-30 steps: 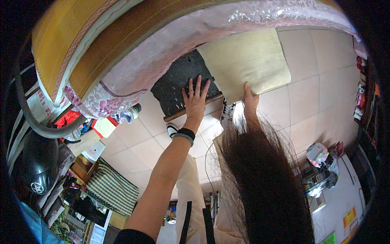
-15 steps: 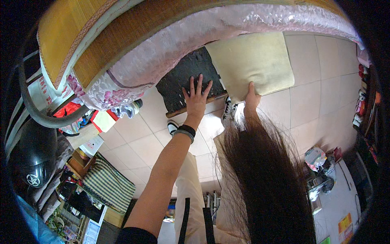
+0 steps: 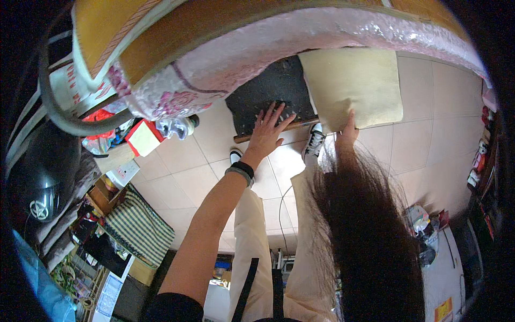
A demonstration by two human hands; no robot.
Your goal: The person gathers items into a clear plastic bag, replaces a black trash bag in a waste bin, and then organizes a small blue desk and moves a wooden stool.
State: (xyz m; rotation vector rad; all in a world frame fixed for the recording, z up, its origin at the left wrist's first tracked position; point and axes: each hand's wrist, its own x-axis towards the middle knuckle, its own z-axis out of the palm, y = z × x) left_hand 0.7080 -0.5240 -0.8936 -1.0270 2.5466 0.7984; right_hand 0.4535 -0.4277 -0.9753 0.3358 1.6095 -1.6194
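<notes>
Fingers spread, my left hand (image 3: 264, 134) lies over the near part of a worn black sheet-like surface (image 3: 271, 86), with nothing held in it. A brown wooden strip (image 3: 296, 125) runs along that surface's near edge, close under my hand. My right hand (image 3: 347, 135) grips the near edge of a beige rectangular pad (image 3: 354, 80), thumb on top and the other fingers mostly hidden below. The pad lies to the right of the black surface, touching or slightly overlapping it. Long dark hair (image 3: 370, 231) hangs over my right forearm and hides most of it.
A bed edge with a shiny pink floral cover (image 3: 188, 88) curves across the far side. My shoes (image 3: 315, 140) stand on pale floor tiles (image 3: 410, 142). At left are a checked cloth (image 3: 140, 225) and a black helmet (image 3: 45, 177). Plastic bags (image 3: 421, 222) sit at right.
The view has shifted a little, moving the scene rightward. My left hand has slid nearer the wooden strip, its fingers slanting more to the right. My right hand keeps its grip on the pad.
</notes>
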